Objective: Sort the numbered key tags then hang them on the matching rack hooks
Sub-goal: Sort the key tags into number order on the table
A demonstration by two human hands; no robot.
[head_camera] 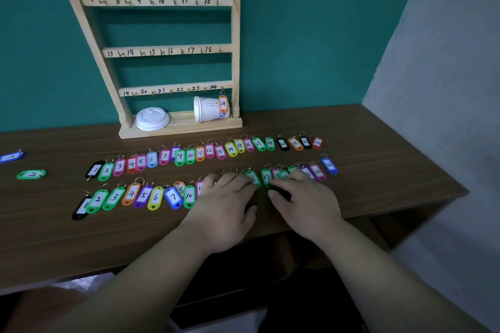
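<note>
Two rows of coloured numbered key tags lie on the brown table (378, 143). The far row (200, 154) runs from 1 at the left to 23 at the right. The near row (132, 194) starts at 1, and my hands hide its middle. My left hand (227, 197) lies flat, fingers down on the tags after 10. My right hand (303, 197) rests beside green tag 17 (266, 177), its thumb and forefinger closed around a black key tag (282, 194) on the table. The wooden rack (167, 50) has numbered hooks. An orange tag 24 (223, 103) hangs on hook 24.
A paper cup (208, 109) lies on its side on the rack's base, with a white lid (152, 118) beside it. Two stray tags, blue (11, 157) and green (31, 174), lie at the far left. A grey wall borders the table on the right.
</note>
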